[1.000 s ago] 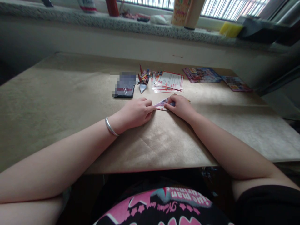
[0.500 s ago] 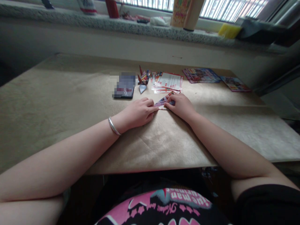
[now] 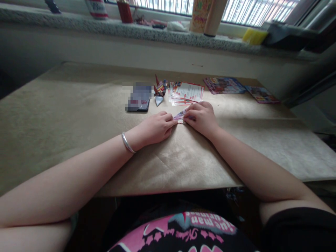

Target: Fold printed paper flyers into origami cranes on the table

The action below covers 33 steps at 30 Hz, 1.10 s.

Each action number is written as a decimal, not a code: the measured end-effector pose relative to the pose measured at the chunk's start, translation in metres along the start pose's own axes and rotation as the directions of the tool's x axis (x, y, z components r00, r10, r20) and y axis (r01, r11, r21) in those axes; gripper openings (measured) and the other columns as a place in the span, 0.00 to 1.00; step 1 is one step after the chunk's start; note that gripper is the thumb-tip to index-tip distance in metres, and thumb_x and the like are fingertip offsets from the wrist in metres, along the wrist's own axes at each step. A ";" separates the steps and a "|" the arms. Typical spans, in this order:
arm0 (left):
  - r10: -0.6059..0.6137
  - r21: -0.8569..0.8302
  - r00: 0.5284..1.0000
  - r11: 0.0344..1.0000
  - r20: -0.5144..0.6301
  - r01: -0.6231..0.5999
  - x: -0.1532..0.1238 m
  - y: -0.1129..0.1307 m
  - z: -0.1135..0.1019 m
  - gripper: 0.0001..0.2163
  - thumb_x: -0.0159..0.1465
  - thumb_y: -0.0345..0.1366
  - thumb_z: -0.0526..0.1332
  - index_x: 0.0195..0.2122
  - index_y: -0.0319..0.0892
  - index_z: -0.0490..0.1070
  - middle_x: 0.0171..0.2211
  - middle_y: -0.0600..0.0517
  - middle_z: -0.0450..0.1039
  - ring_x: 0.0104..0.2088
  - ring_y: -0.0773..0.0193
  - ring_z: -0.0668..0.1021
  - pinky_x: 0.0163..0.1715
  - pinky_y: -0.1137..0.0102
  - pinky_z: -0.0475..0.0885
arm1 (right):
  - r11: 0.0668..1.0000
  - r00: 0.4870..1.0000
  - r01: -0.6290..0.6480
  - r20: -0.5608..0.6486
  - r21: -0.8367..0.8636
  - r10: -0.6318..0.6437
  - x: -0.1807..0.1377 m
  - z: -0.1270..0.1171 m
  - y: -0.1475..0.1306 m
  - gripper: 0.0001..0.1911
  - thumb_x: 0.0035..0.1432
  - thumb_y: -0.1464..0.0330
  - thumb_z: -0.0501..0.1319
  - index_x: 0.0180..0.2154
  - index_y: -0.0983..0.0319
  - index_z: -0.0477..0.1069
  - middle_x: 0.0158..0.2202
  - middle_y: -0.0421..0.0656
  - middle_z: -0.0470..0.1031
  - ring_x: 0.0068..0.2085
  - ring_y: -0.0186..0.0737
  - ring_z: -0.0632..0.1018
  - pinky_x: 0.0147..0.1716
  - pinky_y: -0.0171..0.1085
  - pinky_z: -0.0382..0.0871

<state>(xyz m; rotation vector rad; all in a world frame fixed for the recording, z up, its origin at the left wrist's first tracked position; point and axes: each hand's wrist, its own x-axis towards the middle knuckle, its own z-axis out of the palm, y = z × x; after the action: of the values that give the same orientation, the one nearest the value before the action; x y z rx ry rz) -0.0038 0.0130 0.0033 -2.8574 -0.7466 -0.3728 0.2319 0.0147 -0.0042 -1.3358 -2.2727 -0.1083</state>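
Observation:
A small piece of folded printed paper, purple with a pale lower edge, lies on the table between my hands. My left hand, a silver bangle at its wrist, has its fingers curled and its fingertips pinching the paper's left corner. From the right, my right hand grips the paper with bent fingers and covers much of it. Just beyond stand a folded paper figure with pointed tips and a fanned pile of printed sheets.
Left of the paper figure lies a phone, partly blurred out. Colourful printed leaflets and another small stack lie at the table's back right. The granite windowsill holds a red container, tall cylinders and a yellow item.
My right hand has shifted slightly left along the paper, covering more of it. My left hand stays at the left corner. The whole view has tilted a little.

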 end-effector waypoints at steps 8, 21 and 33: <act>-0.001 -0.029 1.000 1.000 -0.006 0.001 0.001 -0.001 -0.001 0.16 0.69 0.32 0.53 0.52 0.37 0.75 0.41 0.43 0.75 0.41 0.58 0.75 0.46 0.64 0.73 | 0.969 0.958 0.246 0.164 -0.039 -0.236 -0.006 -0.011 -0.017 0.15 0.67 0.67 0.54 0.43 0.51 0.81 0.42 0.42 0.82 0.51 0.46 0.73 0.57 0.48 0.59; -0.003 -0.049 1.000 0.999 0.017 0.003 0.000 -0.005 -0.001 0.15 0.68 0.32 0.53 0.50 0.37 0.75 0.42 0.42 0.74 0.42 0.58 0.75 0.47 0.63 0.74 | 0.986 0.962 0.165 0.223 -0.006 -0.160 -0.005 -0.008 -0.018 0.16 0.66 0.70 0.54 0.45 0.53 0.80 0.44 0.44 0.80 0.50 0.45 0.74 0.47 0.41 0.68; 0.029 -0.080 0.999 0.996 -0.014 -0.030 -0.002 -0.009 0.003 0.15 0.69 0.32 0.52 0.51 0.37 0.75 0.42 0.42 0.74 0.42 0.58 0.75 0.47 0.63 0.73 | 0.977 0.963 0.209 0.183 -0.050 -0.197 -0.003 -0.009 -0.009 0.16 0.66 0.71 0.55 0.44 0.52 0.81 0.45 0.44 0.80 0.52 0.47 0.74 0.52 0.45 0.65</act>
<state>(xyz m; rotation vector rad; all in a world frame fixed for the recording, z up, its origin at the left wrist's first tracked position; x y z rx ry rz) -0.0091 0.0208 0.0010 -2.9343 -0.7010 -0.4264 0.2291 0.0047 0.0040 -1.1832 -2.5756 -0.1429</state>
